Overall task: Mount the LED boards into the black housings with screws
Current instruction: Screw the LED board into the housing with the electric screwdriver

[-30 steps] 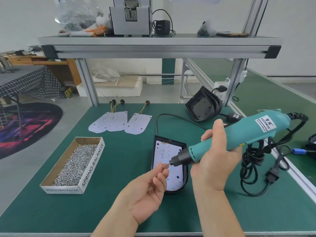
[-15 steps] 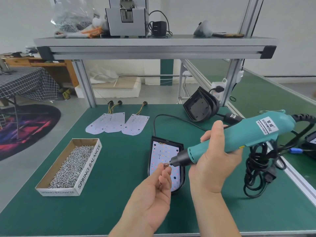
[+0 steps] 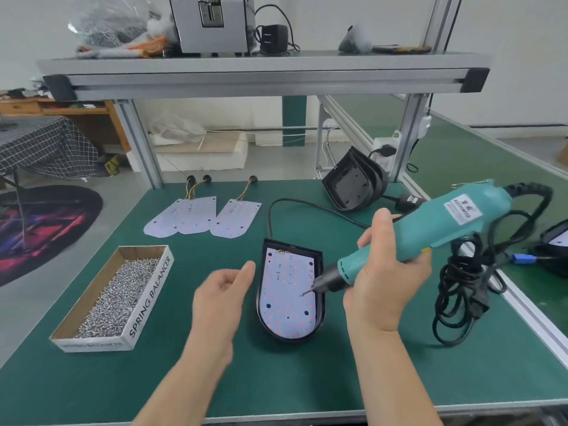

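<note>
I read "SPRING BALANCER" on the screw box (image 3: 113, 298) near the bench's (image 3: 307, 379) left edge; the driver's (image 3: 430, 229) label is illegible. My right hand (image 3: 385, 278) grips the driver, with a screw (image 3: 305, 293) on its tip over the LED board (image 3: 289, 298) seated in the housing (image 3: 319, 302) at bench centre. My left hand (image 3: 219, 298) is open and empty beside the housing. Three spare boards (image 3: 203, 216) lie toward the far edge.

I see a white, tongue-shaped LED board (image 3: 287, 298) dotted with red points lying flat inside a black plastic housing (image 3: 320, 290), between my hands. Beyond my left hand (image 3: 222, 298) lie three loose white boards (image 3: 203, 216) with wire tails, flat.
</note>
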Demonstrator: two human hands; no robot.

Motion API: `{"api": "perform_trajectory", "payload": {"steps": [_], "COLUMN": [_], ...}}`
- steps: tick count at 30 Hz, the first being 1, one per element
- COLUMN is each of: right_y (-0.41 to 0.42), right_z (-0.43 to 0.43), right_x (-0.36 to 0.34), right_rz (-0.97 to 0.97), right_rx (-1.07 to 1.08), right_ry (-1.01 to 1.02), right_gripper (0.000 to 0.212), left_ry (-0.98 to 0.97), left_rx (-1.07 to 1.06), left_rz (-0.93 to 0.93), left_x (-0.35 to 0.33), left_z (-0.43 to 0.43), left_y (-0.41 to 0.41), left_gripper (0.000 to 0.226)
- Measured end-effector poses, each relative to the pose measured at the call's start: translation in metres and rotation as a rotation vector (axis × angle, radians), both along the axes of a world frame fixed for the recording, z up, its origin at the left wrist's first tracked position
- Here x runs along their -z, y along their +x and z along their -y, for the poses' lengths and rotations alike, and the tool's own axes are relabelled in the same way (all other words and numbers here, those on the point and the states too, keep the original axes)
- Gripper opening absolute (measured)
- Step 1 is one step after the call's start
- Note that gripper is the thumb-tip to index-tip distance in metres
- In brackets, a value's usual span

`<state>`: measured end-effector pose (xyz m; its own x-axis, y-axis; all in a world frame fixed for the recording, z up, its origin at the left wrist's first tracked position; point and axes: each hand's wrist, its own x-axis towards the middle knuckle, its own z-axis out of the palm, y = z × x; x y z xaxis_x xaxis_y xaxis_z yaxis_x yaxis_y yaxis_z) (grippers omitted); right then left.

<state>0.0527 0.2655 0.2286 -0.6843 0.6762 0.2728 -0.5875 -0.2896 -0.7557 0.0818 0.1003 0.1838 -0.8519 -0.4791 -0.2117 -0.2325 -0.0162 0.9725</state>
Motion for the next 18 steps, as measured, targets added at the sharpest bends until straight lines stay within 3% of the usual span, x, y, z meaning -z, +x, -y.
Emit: {"api": "perform_trajectory", "payload": {"steps": [3,6,9,18], "right_y": [-0.001,-0.001,-0.001,-0.008], "right_z": [0.011,0.022,0.028,0.029], "right_x": [0.017,0.036,0.044,0.047], "right_rz": [0.056,0.099,0.120,0.129], "right_rx": [-0.025,-0.062,-0.066,-0.046], "right_ry": [0.079,0.150,0.200,0.238], "right_gripper": [0.019,0.024,0.024,0.022], "left_ry": [-0.259,-0.337,-0.308,-0.256], "left_rx": [0.160,0.321,0.335,0.326], "left_rz": [0.179,0.291,0.307,0.276], "left_x": [0.010,0.022,0.031,0.040], "left_z": [0.012,0.006,0.001,0.001], "left_y": [-0.022,-0.033,-0.038,-0.043], "left_gripper": [0.054,0.055,0.042,0.036]}}
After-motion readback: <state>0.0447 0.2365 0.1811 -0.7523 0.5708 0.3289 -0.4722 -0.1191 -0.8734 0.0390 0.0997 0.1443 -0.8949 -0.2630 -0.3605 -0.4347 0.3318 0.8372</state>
